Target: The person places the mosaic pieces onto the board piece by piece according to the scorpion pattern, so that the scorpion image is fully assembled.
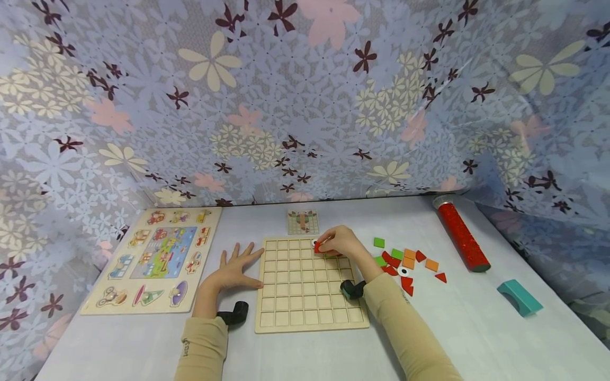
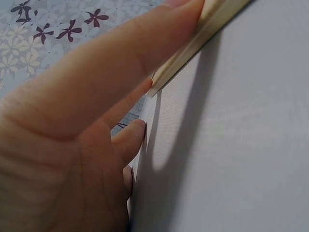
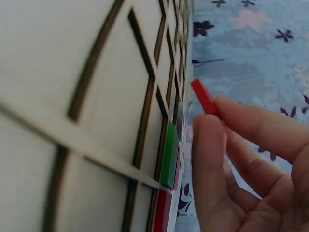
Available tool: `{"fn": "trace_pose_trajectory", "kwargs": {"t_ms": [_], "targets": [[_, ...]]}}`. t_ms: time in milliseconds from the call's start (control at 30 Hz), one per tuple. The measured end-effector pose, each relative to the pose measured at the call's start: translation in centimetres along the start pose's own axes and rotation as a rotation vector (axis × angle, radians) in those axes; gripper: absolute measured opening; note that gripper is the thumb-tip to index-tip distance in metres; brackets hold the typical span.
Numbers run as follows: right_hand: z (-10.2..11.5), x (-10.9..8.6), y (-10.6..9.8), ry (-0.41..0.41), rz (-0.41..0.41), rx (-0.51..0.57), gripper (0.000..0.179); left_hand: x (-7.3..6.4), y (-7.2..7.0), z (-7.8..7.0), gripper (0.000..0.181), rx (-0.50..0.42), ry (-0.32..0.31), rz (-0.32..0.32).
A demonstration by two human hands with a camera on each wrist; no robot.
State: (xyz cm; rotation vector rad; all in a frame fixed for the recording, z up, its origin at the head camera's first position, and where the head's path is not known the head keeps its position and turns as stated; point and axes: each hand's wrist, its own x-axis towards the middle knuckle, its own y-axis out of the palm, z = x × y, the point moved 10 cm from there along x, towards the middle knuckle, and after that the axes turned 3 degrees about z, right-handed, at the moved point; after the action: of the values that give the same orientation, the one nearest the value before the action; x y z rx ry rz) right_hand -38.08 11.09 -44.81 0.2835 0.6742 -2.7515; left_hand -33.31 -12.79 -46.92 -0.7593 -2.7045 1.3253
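A wooden grid board (image 1: 295, 304) lies flat on the table. My left hand (image 1: 233, 272) is spread beside it, with the thumb and a fingertip touching the board's left edge; the left wrist view shows the thumb (image 2: 120, 63) against the wooden rim. Over the far right part of the grid, my right hand (image 1: 342, 241) pinches a small red tile (image 3: 205, 97) between thumb and forefinger, held above the board. A green tile (image 3: 168, 154) and a red tile (image 3: 161, 210) sit in grid cells near that hand. A small patterned card (image 1: 303, 221) lies just beyond the board.
Loose tiles lie right of the board, among them orange tiles (image 1: 409, 258), a green tile (image 1: 378, 242) and a round eye tile (image 1: 402, 271). Farther right are a red glittery tube (image 1: 462, 235) and a teal arch block (image 1: 519, 297). A picture puzzle board (image 1: 205, 233) lies left.
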Motion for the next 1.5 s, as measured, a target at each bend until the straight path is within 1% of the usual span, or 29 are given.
{"fn": "trace_pose_trajectory", "kwargs": {"t_ms": [167,300,600,733,833,1000,1067,1167,1333,1500], "targets": [[0.3,0.3,0.3,0.011,-0.002,-0.126,0.011,0.0,0.0,0.0,0.095,0.0,0.004,0.002],[0.6,0.3,0.4,-0.008,-0.018,-0.217,0.009,0.0,-0.1,0.0,0.095,0.001,0.002,-0.002],[0.9,0.3,0.8,-0.037,-0.021,-0.312,0.008,0.0,-0.1,0.0,0.095,0.006,0.004,-0.006],[0.9,0.2,0.8,-0.032,-0.009,-0.313,0.005,0.0,-0.1,0.0,0.095,0.0,0.005,-0.006],[0.7,0.2,0.6,-0.023,0.008,-0.266,0.005,0.0,-0.1,0.0,0.095,-0.004,0.003,-0.009],[-0.2,0.0,-0.2,0.008,0.016,-0.094,0.012,0.1,0.0,0.1,0.095,0.001,-0.002,-0.006],[-0.4,-0.1,-0.5,0.012,0.013,-0.041,0.015,0.1,0.0,0.1,0.095,0.003,0.0,-0.005],[-0.6,-0.3,-1.2,-0.002,0.004,-0.019,0.019,0.1,-0.1,0.1,0.095,0.005,0.003,-0.006],[-0.9,-0.6,-2.3,-0.024,-0.024,-0.018,0.019,0.0,-0.1,0.1,0.094,0.008,0.006,-0.005],[-1.7,-0.9,-3.1,-0.003,-0.043,0.016,0.021,-0.1,-0.1,-0.1,0.094,0.004,0.008,-0.007]]}}
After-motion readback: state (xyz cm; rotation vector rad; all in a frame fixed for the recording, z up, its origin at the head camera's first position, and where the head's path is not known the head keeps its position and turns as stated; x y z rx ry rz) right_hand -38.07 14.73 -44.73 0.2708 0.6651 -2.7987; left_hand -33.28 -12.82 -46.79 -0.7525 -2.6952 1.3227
